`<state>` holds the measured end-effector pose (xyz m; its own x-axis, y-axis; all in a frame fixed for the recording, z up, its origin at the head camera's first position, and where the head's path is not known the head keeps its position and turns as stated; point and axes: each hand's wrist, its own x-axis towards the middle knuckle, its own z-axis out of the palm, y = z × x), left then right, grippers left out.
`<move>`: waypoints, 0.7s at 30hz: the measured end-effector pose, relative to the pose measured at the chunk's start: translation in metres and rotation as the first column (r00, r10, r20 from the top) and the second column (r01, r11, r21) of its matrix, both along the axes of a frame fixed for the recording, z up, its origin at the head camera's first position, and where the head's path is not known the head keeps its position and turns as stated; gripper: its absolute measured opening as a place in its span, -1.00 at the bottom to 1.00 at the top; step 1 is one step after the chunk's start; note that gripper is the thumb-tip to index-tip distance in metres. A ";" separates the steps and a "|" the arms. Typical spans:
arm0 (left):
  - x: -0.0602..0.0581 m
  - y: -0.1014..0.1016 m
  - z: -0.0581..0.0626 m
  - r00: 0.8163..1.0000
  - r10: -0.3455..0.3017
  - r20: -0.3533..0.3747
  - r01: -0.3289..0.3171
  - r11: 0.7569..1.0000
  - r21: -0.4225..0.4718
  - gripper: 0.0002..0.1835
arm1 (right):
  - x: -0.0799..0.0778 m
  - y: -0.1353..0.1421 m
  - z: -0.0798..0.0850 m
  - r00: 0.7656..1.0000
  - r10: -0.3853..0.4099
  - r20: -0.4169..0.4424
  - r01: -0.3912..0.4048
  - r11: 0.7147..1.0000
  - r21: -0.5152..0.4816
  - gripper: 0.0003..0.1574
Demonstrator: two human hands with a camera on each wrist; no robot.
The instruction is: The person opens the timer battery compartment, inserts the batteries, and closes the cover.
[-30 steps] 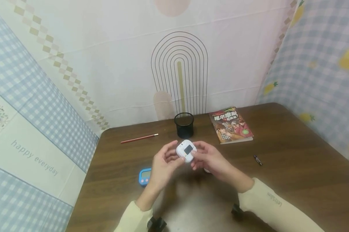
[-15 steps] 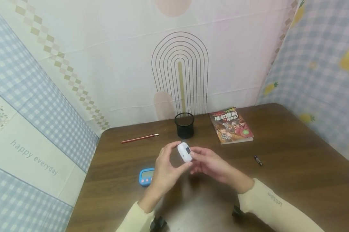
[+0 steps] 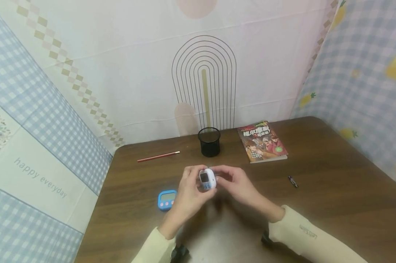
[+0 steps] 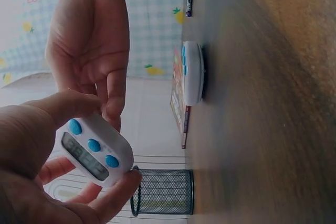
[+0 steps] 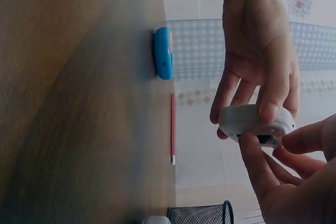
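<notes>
A white timer (image 4: 97, 153), smooth and rounded at the corners, is held tilted above the table (image 3: 125, 204), its screen and three domed blue buttons shown to the left wrist camera. It is clamped by the left hand (image 3: 189, 186), thumb on one edge, fingers on the opposite edge. Near a dark rectangular patch on its back, it is also pinched by the right hand (image 3: 240, 183), whose thumb and fingers are drawn close together. A second white timer (image 4: 193, 74), also with blue buttons, is laid on the wood-grained tabletop; in the head view it is hidden by the right hand.

From the held timer in the head view, a blue timer (image 3: 167, 200) with pink buttons is placed at 8 o'clock, and a slim red pencil (image 3: 158, 157) at 10. At 12 a round, open-topped cup (image 3: 210, 148) of black wire mesh is stood upright; its contents cannot be told. An illustrated paperback (image 3: 263, 142) is laid flat at 2, and a small dark cylinder (image 3: 293, 182) well apart at 3.
</notes>
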<state>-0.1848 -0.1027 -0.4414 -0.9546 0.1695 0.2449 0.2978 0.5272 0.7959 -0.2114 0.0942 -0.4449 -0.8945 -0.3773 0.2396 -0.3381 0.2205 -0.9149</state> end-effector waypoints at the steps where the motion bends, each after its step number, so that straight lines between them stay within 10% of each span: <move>1: 0.000 0.000 0.000 1.000 0.007 0.006 -0.007 1.000 -0.009 -0.30 | 0.000 0.000 -0.001 1.000 -0.001 -0.004 0.001 1.000 -0.003 -0.59; 13: -0.005 -0.005 -0.007 0.997 0.039 0.061 -0.027 0.982 -0.188 -0.28 | -0.003 -0.001 -0.009 0.996 -0.062 -0.059 0.069 0.990 0.124 -0.61; 21: -0.009 -0.007 -0.014 0.987 0.030 0.160 0.022 0.948 -0.318 -0.24 | -0.005 0.001 -0.011 0.997 0.045 0.058 -0.060 0.959 0.279 -0.51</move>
